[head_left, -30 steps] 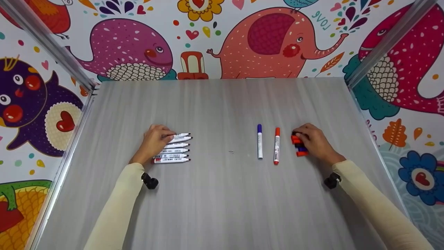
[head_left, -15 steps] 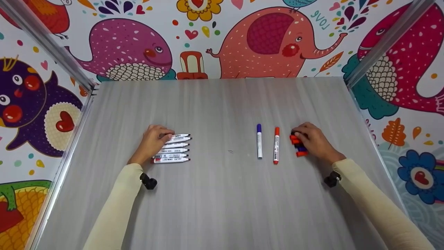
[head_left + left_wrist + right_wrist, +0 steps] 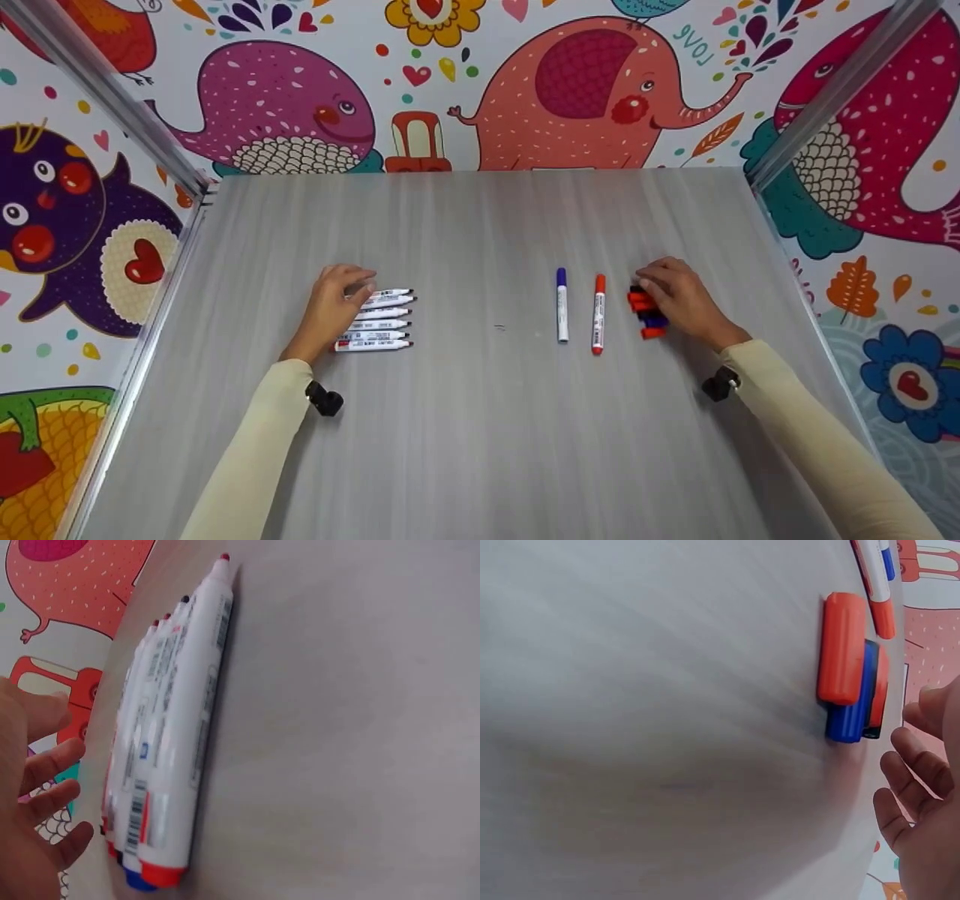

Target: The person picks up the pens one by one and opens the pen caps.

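Note:
Several uncapped white markers (image 3: 381, 325) lie side by side in a row at the left, tips pointing right. My left hand (image 3: 328, 304) hovers over their rear ends, thumb and fingers apart and holding nothing; in the left wrist view its fingers (image 3: 54, 765) are loosely bent beside the row. On the right, several loose marker caps (image 3: 642, 301) in red, blue and black form a short column, clearest in the right wrist view as a red cap (image 3: 843, 649) beside a blue cap (image 3: 846, 724). My right hand (image 3: 682, 304) is just beside and above them, fingers relaxed, partly covering them.
Between the two groups, nearer the caps, a blue-capped marker (image 3: 562, 307) and a red-capped marker (image 3: 598, 315) lie lengthwise. The grey table (image 3: 480, 420) meets cartoon-printed walls at its back and sides, with metal posts (image 3: 832, 105) at the rear corners.
Both hands have risen slightly away from the table. The left thumb and fingers have spread apart at the top marker, and the right fingers have come off the far end of the caps.

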### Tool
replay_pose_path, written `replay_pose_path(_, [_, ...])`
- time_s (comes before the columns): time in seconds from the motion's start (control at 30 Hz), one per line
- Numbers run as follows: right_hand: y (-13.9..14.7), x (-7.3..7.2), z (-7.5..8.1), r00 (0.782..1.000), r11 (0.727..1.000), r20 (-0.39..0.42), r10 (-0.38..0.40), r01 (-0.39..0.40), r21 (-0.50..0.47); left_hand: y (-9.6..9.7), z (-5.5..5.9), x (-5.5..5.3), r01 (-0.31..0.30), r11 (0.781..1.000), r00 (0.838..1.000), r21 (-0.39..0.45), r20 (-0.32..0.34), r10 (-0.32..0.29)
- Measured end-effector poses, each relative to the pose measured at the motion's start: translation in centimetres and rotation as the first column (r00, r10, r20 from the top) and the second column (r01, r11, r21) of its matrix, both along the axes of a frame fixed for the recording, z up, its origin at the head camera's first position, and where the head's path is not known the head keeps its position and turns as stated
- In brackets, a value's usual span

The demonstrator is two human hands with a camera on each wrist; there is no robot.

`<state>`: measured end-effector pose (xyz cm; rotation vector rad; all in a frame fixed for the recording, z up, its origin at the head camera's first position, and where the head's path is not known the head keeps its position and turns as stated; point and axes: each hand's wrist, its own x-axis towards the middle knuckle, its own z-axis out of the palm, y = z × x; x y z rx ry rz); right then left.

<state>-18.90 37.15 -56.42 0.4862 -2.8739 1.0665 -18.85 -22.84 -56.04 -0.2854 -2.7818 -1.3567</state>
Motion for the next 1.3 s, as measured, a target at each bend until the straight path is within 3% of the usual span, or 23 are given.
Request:
replay_pose_path(0.37, [-0.9,0.2,1.0,1.0,1.0,0.025,0.011,-0.01,-0.019,2.6,0.9,0.8,0.056,0.998,0.998,0.02,-0.041,-0.055])
replay_pose_path(0.63, [-1.7,0.4,1.4,0.999,0.999,-0.008,0.031,-0.031,-0.024,4.7,1.1,1.6,0.078,0.997,0.995,-0.004,-0.061,-0.078])
replay_pose_path(1.0, [-3.6,0.0,2.5,0.998,0.998,0.009,0.055,-0.055,-0.024,7.9,0.4,2.7,0.121,0.992,0.984,0.047,-0.141,-0.113])
replay_pose_path(1.17, [-4.3,-0.1,2.7,0.998,0.999,0.034,0.051,-0.051,-0.003,9.8,0.4,3.1,0.16,0.986,0.98,0.043,-0.125,-0.153])
replay_pose_path(1.27, [-4.6,-0.1,2.6,0.998,0.999,0.02,0.054,-0.054,-0.001,10.8,0.1,3.3,0.194,0.979,0.974,0.062,-0.133,-0.185])
replay_pose_path(1.3, [-4.7,-0.1,2.5,0.998,0.998,0.014,0.056,-0.056,-0.002,11.1,-0.6,3.2,0.203,0.977,0.97,0.066,-0.151,-0.191])
